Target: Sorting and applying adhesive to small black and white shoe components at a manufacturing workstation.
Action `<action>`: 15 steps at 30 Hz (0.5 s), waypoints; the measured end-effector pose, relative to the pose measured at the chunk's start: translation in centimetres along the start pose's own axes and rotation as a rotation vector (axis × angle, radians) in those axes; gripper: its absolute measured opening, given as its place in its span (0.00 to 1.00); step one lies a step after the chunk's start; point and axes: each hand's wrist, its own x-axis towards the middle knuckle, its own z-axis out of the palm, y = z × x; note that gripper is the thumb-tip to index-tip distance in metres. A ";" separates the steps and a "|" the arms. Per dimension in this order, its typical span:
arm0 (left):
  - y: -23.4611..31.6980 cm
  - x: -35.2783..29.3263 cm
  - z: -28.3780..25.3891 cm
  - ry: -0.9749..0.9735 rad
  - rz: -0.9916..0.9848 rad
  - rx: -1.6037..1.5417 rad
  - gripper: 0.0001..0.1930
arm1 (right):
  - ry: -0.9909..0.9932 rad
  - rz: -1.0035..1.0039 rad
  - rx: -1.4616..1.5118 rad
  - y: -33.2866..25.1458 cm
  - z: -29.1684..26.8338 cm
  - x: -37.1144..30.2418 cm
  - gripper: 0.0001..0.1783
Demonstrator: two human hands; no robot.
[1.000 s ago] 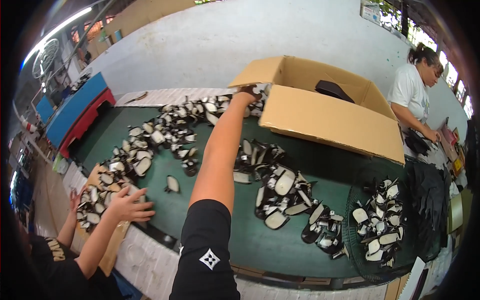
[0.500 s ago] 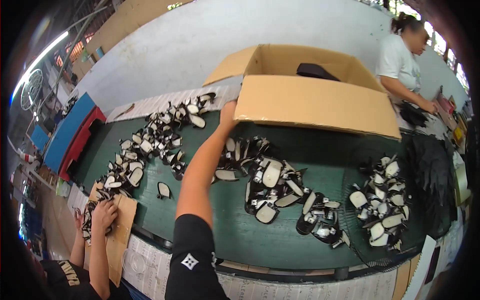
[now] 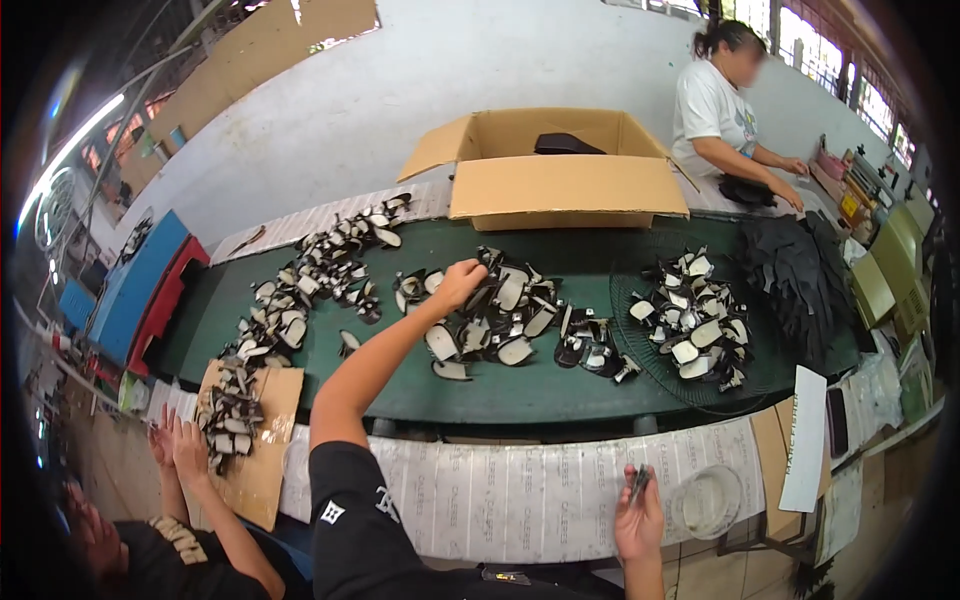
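The left hand [image 3: 460,285], fingers bent, is at the middle pile [image 3: 512,312] on the green table [image 3: 545,400]; its hold I cannot tell. The right hand [image 3: 640,515], half curled, holds a small dark piece [image 3: 639,482].

The green bench [image 3: 530,397] was strewn with black-and-pale shoe pieces [image 3: 293,332], banked from the back edge toward the left front corner and heaped mid-bench. Toward the right end, a round grille [image 3: 640,352] was laid under another heap [image 3: 705,333], with dark sheets [image 3: 790,275] piled alongside.
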 end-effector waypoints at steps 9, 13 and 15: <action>10.2 -14.0 0.5 0.373 0.027 -0.093 0.11 | -0.171 -0.002 -0.055 -0.1 -0.5 -0.5 0.15; 15.9 -29.5 5.4 0.352 -0.018 -0.501 0.12 | -0.272 0.009 -0.108 -0.7 -1.3 0.3 0.16; 18.9 -36.9 7.1 0.180 -0.354 -0.749 0.13 | -0.296 0.007 -0.121 -1.2 -1.6 0.7 0.16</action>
